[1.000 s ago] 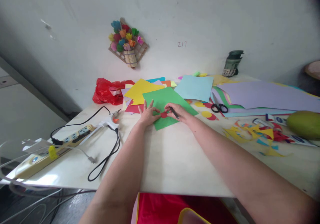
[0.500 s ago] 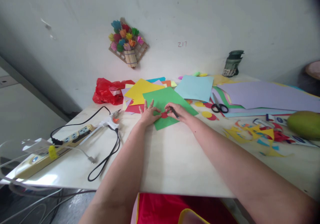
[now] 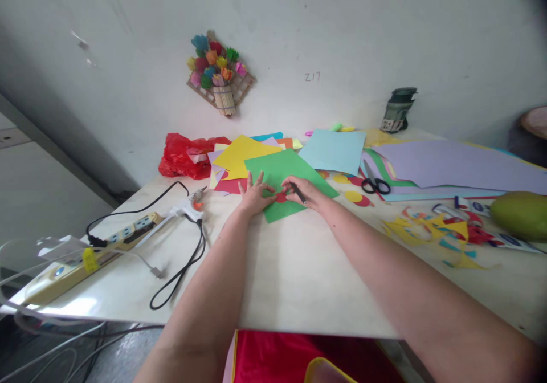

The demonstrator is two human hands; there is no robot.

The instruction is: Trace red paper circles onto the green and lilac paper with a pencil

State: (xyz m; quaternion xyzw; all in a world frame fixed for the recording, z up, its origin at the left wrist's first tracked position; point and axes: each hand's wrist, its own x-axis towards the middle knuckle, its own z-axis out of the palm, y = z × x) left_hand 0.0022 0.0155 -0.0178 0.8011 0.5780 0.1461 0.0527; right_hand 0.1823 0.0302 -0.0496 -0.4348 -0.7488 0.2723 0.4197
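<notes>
A sheet of green paper (image 3: 277,166) lies at an angle in front of me, partly over other coloured sheets. On its near part is a small red paper circle (image 3: 281,197). My left hand (image 3: 255,196) rests at the circle's left, fingers spread, with thumb and forefinger at its edge. From the right, my right hand (image 3: 302,190) grips a dark pen (image 3: 298,192) whose shaft slants back toward my wrist. The pen's tip is hidden by the fingers, close to the circle's upper right edge.
Scissors (image 3: 375,186), yellow and red paper circles (image 3: 354,196) and scraps (image 3: 410,232) lie to the right, near a green mango-like fruit (image 3: 519,215). At left are a glue gun (image 3: 188,207), its cord and a power strip (image 3: 92,257). A bottle (image 3: 398,109) stands behind.
Almost nothing differs. Both hands, the pen and the red circle stay in the same place; the view has shifted very slightly.
</notes>
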